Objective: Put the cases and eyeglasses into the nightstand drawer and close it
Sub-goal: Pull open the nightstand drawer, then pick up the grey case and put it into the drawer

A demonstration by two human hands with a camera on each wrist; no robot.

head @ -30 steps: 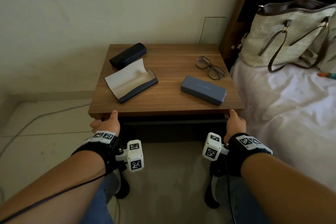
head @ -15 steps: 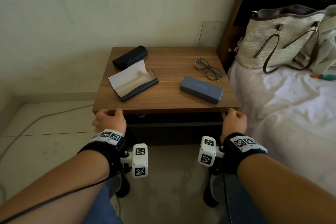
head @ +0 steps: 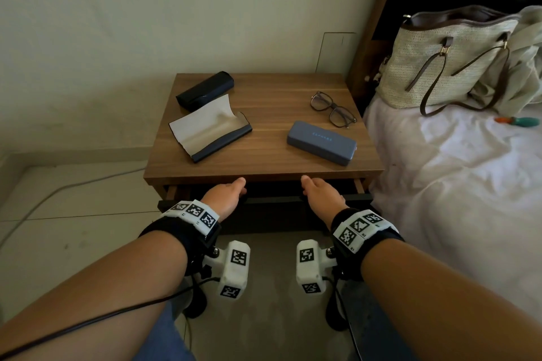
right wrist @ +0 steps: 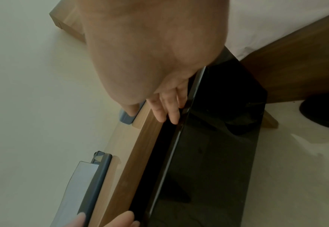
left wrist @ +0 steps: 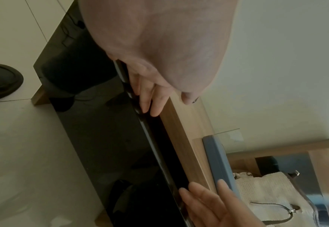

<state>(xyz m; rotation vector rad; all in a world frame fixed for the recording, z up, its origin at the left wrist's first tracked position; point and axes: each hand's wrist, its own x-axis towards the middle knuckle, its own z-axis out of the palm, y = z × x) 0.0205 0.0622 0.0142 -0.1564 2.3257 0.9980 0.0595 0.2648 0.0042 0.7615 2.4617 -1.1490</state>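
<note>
1. Now your left hand [head: 224,196] and right hand [head: 321,194] both sit at the top edge of the black drawer front [head: 272,201], fingers [left wrist: 155,101] hooked over it and into the narrow gap under the tabletop [head: 264,138] (so each grip holds the drawer front).
2. Up top you have the closed black case [head: 205,90] at the back left, with the open case [head: 209,129] just in front of it.
3. To the right, the blue-grey case [head: 321,143] lies near the front, the eyeglasses [head: 333,109] just behind.
4. A woven handbag [head: 445,58] rests on the bed [head: 457,173].
</note>
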